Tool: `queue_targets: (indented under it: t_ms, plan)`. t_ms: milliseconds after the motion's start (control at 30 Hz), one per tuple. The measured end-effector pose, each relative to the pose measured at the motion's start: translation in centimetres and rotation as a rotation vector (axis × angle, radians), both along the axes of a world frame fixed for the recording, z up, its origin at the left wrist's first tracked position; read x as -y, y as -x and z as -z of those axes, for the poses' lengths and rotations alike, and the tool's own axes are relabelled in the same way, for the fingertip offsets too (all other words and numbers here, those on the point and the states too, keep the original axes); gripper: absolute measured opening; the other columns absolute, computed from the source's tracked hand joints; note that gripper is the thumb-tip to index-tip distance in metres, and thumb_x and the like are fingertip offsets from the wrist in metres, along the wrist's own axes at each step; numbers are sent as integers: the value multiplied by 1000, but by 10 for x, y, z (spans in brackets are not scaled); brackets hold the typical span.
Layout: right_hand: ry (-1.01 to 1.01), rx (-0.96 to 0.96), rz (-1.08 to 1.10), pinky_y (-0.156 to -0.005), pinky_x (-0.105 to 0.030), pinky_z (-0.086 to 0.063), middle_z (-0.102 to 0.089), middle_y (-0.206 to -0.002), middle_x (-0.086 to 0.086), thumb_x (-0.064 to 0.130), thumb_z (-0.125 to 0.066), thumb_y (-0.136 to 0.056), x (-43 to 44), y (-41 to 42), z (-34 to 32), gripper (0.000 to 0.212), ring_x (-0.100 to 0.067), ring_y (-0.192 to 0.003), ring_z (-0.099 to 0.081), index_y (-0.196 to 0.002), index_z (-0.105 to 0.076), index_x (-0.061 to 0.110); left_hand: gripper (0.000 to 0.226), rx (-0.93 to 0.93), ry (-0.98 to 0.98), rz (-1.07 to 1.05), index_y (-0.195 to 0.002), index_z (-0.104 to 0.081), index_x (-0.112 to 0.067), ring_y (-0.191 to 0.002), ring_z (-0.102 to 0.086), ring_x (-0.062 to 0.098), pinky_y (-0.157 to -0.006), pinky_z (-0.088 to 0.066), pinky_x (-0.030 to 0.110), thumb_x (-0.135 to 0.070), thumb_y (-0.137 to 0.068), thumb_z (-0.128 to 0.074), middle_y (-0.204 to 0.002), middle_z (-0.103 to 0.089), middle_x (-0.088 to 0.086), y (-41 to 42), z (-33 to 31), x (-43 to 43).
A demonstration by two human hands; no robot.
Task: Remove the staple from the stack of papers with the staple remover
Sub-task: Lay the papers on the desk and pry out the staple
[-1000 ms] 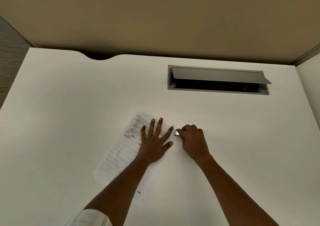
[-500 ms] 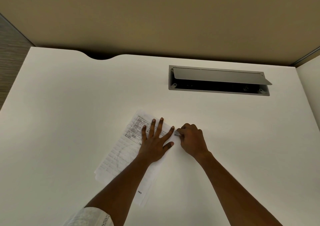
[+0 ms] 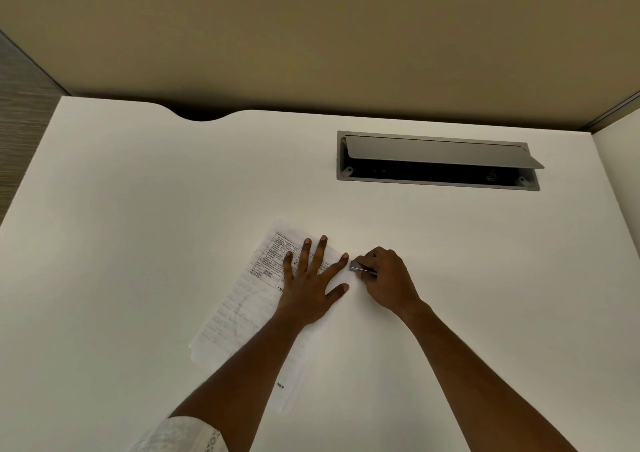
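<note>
A stack of printed papers (image 3: 242, 309) lies slanted on the white desk (image 3: 138, 226). My left hand (image 3: 311, 282) presses flat on its upper right part, fingers spread and straight. My right hand (image 3: 388, 280) sits just right of it, fingers curled round a small metal staple remover (image 3: 358, 266). The tool's silver tip points left at the paper's right corner, close to my left index fingertip. The staple itself is too small to make out.
A grey cable box (image 3: 438, 160) with its lid propped open is set into the desk at the back right. A tan partition wall (image 3: 311, 36) stands behind the desk. A curved notch (image 3: 202, 114) cuts the desk's back edge.
My right hand has shifted slightly and the staple remover's tip now shows more clearly at the paper's corner. My left hand stays flat on the papers.
</note>
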State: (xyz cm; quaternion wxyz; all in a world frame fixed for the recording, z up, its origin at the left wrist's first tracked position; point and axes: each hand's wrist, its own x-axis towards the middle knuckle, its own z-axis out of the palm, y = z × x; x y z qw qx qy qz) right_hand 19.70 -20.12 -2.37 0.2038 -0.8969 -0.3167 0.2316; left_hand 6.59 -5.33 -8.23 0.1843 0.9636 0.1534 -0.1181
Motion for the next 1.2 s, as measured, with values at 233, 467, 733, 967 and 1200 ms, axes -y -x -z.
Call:
queue_targets:
  t_ms: [233, 467, 733, 967, 1200]
  plan:
    - [78, 178, -156, -87, -36, -47, -67, -114, 0, 20, -55, -100, 3, 4, -1, 28, -22, -107, -59, -124, -71, 23, 59, 40, -4, -114, -157, -23, -53, -158, 18, 26, -122, 12, 60, -70, -101, -29, -174, 11, -3, -5, -5, 12]
    - [22, 55, -85, -83, -38, -52, -68, -104, -4, 19, -62, -97, -1, 0, -3, 26, -24, -97, -63, -119, -74, 18, 60, 54, -24, -147, -155, -29, -52, -159, 15, 27, -121, 12, 60, -73, -99, -25, -174, 6, -1, -6, -5, 16]
    - [-35, -119, 20, -87, -33, -55, -74, -106, -10, 20, -70, -93, -6, -8, 0, 27, -24, -99, -68, -118, -75, 12, 65, 24, -35, -150, -157, -21, -54, -154, 29, 30, -119, 19, 58, -76, -96, -16, -172, 19, -1, -6, -2, 16]
    - [-60, -129, 38, -92, -29, -55, -75, -112, -9, 12, -72, -90, -5, -8, 3, 27, -23, -104, -70, -117, -75, 11, 63, 20, -42, -147, -158, -20, -53, -153, 30, 31, -118, 23, 56, -75, -98, -20, -169, 25, -1, -6, -3, 16]
    - [-76, -182, 33, -93, -34, -57, -78, -109, -3, 16, -73, -89, -11, -15, -5, 20, -18, -102, -71, -108, -79, 15, 64, -8, -43, -138, -158, -21, -51, -154, 30, 31, -118, 22, 57, -75, -99, -18, -169, 27, -1, -6, -4, 16]
